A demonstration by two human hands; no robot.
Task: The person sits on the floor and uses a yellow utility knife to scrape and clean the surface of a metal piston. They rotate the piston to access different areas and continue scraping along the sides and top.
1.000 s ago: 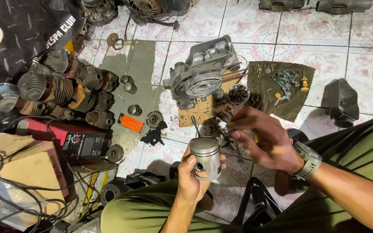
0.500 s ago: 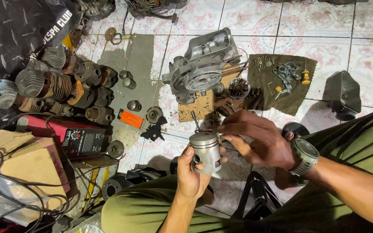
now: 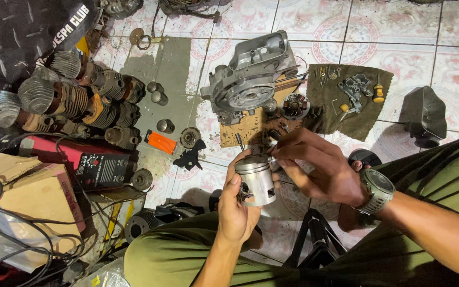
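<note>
My left hand [image 3: 235, 204] grips a shiny metal piston [image 3: 256, 179] from below, holding it upright over my lap. Fingers of my right hand [image 3: 320, 167], which wears a wrist watch [image 3: 377, 190], pinch at the piston's top rim; whether they hold a thin ring or tool I cannot tell. Beyond the hands, a grey engine casing [image 3: 251, 79] rests on a cardboard piece [image 3: 245, 130] on the tiled floor.
A dark cloth [image 3: 370, 119] with small tools and parts lies at the right, beside a black box [image 3: 423, 114]. Several finned engine cylinders [image 3: 75, 106] pile at the left. A small black electrical unit [image 3: 104, 170], cables, cardboard boxes [image 3: 22, 186] and loose round parts [image 3: 164, 126] surround them.
The view shifted slightly. My right hand moved in from the right and its fingers closed onto the piston's top rim; the left hand keeps hold of the piston.
</note>
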